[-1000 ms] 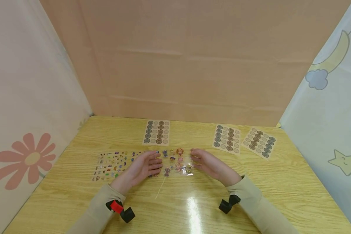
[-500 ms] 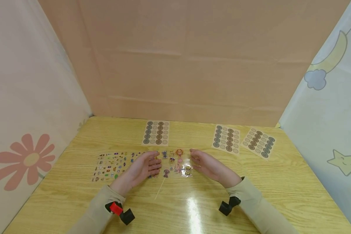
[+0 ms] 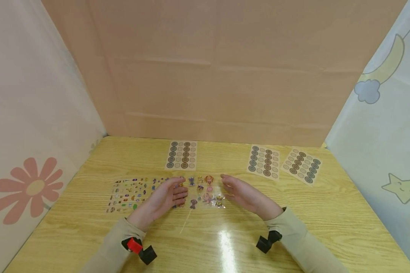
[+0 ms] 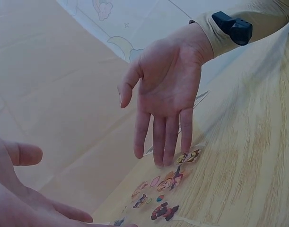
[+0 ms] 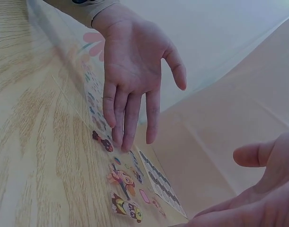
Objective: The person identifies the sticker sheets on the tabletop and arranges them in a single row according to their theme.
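A clear sheet of cartoon stickers [image 3: 199,194] lies lengthwise across the table, small pictures on its left part and larger puppy-like figures on its right. My left hand [image 3: 165,197] rests over the middle of the sheet, palm facing inward, and covers some of the stickers. By the sheet's right end is my right hand [image 3: 240,193], palm turned toward the left one. In the left wrist view the right hand [image 4: 170,94] shows a bare palm with straight fingers pointing down at the stickers. The right wrist view shows the left hand [image 5: 135,75] likewise, fingers extended and holding nothing.
Three paper sheets with rows of printed circles lie toward the back: one sheet [image 3: 181,155] left of centre, another [image 3: 264,162] to the right, and a tilted one [image 3: 301,167] beyond it. A brown paper wall [image 3: 208,83] rises behind the wooden table [image 3: 304,212].
Both hands keep almost the same pose and place. The whole head view has shifted very slightly; the sheets lie as before.
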Available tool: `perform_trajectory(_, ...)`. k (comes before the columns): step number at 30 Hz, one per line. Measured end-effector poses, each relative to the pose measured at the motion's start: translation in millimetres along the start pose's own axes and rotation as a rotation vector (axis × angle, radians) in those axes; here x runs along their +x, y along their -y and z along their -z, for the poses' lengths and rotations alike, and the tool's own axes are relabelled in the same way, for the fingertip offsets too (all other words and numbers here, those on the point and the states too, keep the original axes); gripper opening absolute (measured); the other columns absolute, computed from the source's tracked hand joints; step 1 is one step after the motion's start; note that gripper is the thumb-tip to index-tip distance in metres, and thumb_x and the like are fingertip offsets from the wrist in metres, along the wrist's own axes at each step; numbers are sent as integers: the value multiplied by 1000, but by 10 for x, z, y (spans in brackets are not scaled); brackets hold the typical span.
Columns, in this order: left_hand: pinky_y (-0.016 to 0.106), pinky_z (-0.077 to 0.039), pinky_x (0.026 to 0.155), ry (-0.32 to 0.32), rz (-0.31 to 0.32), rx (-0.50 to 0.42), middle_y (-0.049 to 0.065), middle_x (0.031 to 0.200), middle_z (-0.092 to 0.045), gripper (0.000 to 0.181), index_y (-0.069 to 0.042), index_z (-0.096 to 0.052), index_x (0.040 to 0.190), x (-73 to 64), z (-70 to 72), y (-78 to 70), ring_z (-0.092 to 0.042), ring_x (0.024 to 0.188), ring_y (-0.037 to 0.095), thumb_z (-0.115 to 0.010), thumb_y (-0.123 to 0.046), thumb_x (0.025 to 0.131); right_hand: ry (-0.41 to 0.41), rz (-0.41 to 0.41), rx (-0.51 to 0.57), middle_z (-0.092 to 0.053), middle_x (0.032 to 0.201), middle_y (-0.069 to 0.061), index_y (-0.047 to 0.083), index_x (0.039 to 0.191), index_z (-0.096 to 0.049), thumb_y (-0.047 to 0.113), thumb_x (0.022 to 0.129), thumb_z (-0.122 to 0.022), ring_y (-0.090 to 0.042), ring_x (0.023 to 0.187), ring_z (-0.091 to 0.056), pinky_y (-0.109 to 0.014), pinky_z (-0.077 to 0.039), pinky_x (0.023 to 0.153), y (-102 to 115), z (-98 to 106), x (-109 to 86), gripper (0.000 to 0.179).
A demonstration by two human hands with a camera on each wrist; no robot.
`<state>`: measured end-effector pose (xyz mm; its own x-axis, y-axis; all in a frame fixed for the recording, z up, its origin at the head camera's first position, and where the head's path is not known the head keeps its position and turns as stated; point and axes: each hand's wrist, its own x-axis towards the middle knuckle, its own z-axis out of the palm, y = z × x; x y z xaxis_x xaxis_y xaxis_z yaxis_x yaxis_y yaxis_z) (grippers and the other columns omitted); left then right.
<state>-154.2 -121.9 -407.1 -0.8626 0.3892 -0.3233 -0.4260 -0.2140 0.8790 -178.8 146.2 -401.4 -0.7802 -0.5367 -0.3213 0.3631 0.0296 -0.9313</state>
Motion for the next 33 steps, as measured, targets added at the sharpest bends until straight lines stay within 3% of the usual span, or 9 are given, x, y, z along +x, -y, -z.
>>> perform_trajectory(8, 52, -20, 112, 9, -4, 5, 38, 147, -14, 64, 1, -9, 149, -34, 20, -1, -18, 136, 49, -41, -26, 100, 20, 0, -11, 16, 155, -21, -4, 150, 4, 23, 101, -36, -42, 141, 10, -54, -5, 113, 14, 12, -33, 69)
perform_trajectory(15, 53, -19, 112, 76, -23, -18, 35, 149, -13, 64, 6, -11, 149, -46, 76, -30, -17, 137, 49, -37, -28, 101, 4, -4, -49, 11, 156, -21, -3, 151, -2, 24, 101, -39, -42, 141, 5, -53, -8, 113, 52, 30, -53, 68)
perform_trajectory(25, 52, -22, 112, 160, -53, -65, 33, 148, -23, 57, 8, -20, 147, -33, 116, -112, -25, 135, 47, -31, -29, 104, -33, -1, -46, -13, 154, -26, -2, 151, -12, 19, 101, -36, -44, 140, -13, -50, -13, 114, 125, 134, -29, 59)
perform_trajectory(33, 55, -22, 111, 165, -93, -58, 26, 141, -41, 52, 5, -34, 143, 0, 92, -185, -32, 132, 46, -35, -29, 104, 7, 58, 63, -14, 153, -29, -6, 149, -15, 20, 102, -34, -43, 139, -15, -50, -14, 114, 195, 213, 3, 58)
